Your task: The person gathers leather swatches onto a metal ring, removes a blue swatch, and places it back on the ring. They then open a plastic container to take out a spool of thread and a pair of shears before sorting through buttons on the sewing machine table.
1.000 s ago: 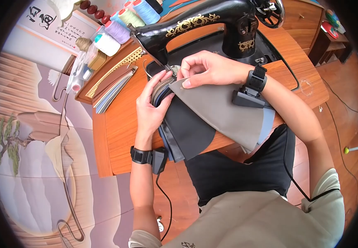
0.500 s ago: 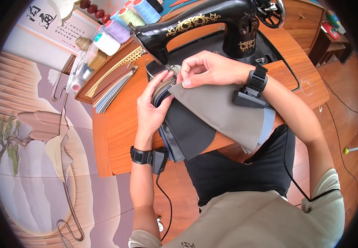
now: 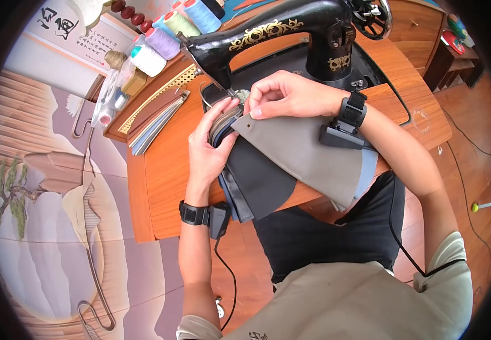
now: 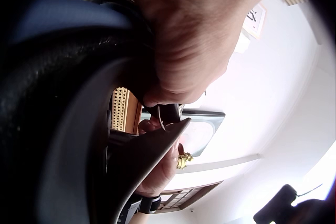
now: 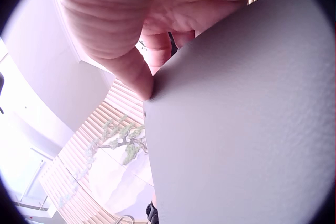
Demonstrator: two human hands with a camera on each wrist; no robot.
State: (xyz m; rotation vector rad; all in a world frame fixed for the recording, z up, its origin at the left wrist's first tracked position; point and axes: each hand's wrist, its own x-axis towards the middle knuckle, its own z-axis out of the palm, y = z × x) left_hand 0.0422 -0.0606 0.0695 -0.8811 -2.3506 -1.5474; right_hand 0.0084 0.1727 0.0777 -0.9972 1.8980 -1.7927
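My left hand [image 3: 207, 150] grips a fanned stack of leather-like swatches near their narrow ends, its thumb on top. A black swatch [image 3: 259, 175] hangs out below it toward the lap. My right hand [image 3: 299, 96] pinches the narrow end of a grey swatch [image 3: 307, 153] between thumb and curled fingers, next to a small punched hole. That swatch spreads out beneath the right wrist, with a light blue swatch [image 3: 365, 170] under its edge. In the left wrist view a thin curved metal wire [image 4: 160, 119] shows by the swatch tip; its further run is hidden by the hand.
A black sewing machine [image 3: 268, 37] stands just beyond the hands on the wooden table [image 3: 160, 192]. Another fan of swatches [image 3: 154, 127] lies at the left by a perforated strip [image 3: 157, 102]. Thread spools [image 3: 146, 61] line the back left.
The right thumb and fingers have shifted slightly, so the hole in the grey swatch's corner shows more plainly. The left hand keeps its grip almost unmoved.
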